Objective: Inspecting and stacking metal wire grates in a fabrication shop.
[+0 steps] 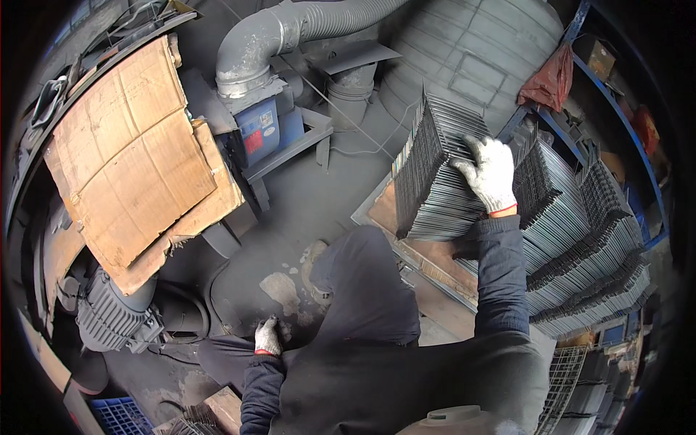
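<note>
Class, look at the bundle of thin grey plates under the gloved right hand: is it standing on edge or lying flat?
On edge: the plate bundle shows its thin edges upward, the right hand resting on top.

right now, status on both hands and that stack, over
Right hand gloved, gripping top of the upright stack of thin grey plates. Left hand gloved, resting on own thigh. More plate stacks crowd the right side.

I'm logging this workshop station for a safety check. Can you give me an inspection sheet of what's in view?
Surface: dusty grey floor; wooden pallet under the stacks.
Job's things: tilted bundle of thin grey metal sheets; more stacked sheets alongside.
Clutter: torn cardboard, red rag, blue crate.
Grippers: right hand, gloved, grips the tilted bundle's top; left hand, gloved, rests on the person's leg.
Cables: thin wire across the floor.
Surroundings: grey duct, blue motor unit, blue shelving.
</note>
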Demonstrator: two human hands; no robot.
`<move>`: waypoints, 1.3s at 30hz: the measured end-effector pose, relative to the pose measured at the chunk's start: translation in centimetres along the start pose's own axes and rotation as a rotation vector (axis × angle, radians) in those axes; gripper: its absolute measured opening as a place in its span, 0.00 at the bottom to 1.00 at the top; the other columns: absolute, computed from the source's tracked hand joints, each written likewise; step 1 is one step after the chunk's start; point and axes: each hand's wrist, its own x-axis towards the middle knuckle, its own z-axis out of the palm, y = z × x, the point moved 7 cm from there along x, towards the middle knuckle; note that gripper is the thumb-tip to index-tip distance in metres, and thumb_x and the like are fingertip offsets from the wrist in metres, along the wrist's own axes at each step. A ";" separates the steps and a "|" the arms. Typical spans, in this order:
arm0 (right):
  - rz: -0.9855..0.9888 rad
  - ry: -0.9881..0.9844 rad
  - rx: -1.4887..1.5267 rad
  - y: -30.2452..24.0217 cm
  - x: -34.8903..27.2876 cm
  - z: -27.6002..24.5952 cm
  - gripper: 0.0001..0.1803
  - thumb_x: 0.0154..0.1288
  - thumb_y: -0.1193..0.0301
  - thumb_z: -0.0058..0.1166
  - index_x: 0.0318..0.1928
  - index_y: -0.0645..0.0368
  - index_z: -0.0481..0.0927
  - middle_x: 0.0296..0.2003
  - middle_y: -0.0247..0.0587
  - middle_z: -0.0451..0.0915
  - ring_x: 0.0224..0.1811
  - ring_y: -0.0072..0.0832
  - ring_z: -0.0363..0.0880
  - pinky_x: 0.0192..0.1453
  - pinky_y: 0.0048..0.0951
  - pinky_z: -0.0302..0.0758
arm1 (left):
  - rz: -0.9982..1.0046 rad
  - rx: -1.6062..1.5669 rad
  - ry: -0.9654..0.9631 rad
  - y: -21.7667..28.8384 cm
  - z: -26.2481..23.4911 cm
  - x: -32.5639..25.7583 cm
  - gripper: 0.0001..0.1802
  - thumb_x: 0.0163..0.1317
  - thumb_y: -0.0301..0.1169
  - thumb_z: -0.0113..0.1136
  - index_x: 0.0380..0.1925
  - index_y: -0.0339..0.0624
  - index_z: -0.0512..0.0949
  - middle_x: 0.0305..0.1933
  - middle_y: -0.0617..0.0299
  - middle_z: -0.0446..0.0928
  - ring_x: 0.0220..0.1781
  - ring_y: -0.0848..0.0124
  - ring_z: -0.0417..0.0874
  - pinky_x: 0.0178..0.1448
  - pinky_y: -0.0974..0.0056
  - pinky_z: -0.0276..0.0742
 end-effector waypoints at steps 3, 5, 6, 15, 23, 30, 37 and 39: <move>-0.022 0.044 0.040 0.3 0.0 0.2 0.30 0.62 0.47 0.71 0.55 0.55 0.88 0.39 0.44 0.84 0.44 0.46 0.82 0.52 0.46 0.75 | 0.025 -0.012 0.012 -0.2 0.4 0.3 0.09 0.75 0.35 0.62 0.46 0.43 0.84 0.34 0.59 0.85 0.29 0.58 0.88 0.33 0.52 0.87; -0.033 0.095 0.056 0.9 -0.1 -0.1 0.26 0.64 0.49 0.70 0.52 0.55 0.88 0.40 0.45 0.84 0.44 0.47 0.82 0.52 0.47 0.75 | 0.045 -0.029 0.035 -0.2 0.2 0.2 0.10 0.76 0.36 0.61 0.45 0.43 0.85 0.33 0.60 0.85 0.28 0.59 0.86 0.31 0.52 0.86; -0.032 0.093 0.055 1.1 -0.1 0.0 0.26 0.64 0.49 0.70 0.52 0.55 0.88 0.40 0.45 0.84 0.44 0.47 0.82 0.52 0.47 0.75 | 0.044 -0.025 0.019 -0.2 0.3 0.3 0.10 0.76 0.36 0.61 0.45 0.43 0.85 0.34 0.59 0.85 0.29 0.59 0.87 0.32 0.52 0.86; -0.017 0.020 0.033 0.7 0.0 1.6 0.24 0.69 0.51 0.67 0.54 0.56 0.87 0.40 0.46 0.84 0.45 0.47 0.82 0.52 0.47 0.75 | 0.056 0.005 0.053 -0.4 -0.3 0.3 0.09 0.75 0.33 0.61 0.48 0.41 0.85 0.40 0.59 0.86 0.37 0.58 0.90 0.42 0.51 0.90; 0.021 0.189 0.033 0.2 -1.5 2.2 0.19 0.69 0.56 0.67 0.53 0.54 0.87 0.38 0.44 0.84 0.43 0.47 0.82 0.50 0.47 0.75 | 0.051 -0.025 0.053 0.4 1.1 -0.5 0.04 0.74 0.32 0.63 0.42 0.45 0.82 0.31 0.59 0.84 0.28 0.58 0.88 0.29 0.54 0.86; 0.061 0.213 0.025 0.7 -1.6 2.4 0.15 0.70 0.58 0.66 0.50 0.53 0.87 0.37 0.42 0.84 0.42 0.46 0.83 0.49 0.47 0.76 | 0.057 0.006 0.027 0.0 0.9 -0.5 0.06 0.74 0.32 0.62 0.42 0.44 0.84 0.35 0.61 0.85 0.31 0.61 0.87 0.33 0.54 0.86; 0.072 0.352 -0.001 -0.1 -1.7 0.3 0.18 0.72 0.59 0.65 0.54 0.57 0.86 0.44 0.46 0.86 0.46 0.48 0.84 0.53 0.48 0.78 | 0.109 -0.008 0.039 1.5 2.5 -0.9 0.05 0.74 0.32 0.63 0.41 0.44 0.81 0.31 0.59 0.82 0.25 0.61 0.85 0.27 0.57 0.82; 0.054 0.559 -0.019 -2.4 -3.1 -1.4 0.22 0.71 0.59 0.66 0.59 0.59 0.85 0.49 0.48 0.84 0.49 0.49 0.83 0.58 0.49 0.78 | 0.102 -0.002 0.041 1.8 2.7 -1.1 0.05 0.74 0.33 0.62 0.40 0.44 0.81 0.30 0.59 0.82 0.25 0.61 0.84 0.26 0.57 0.81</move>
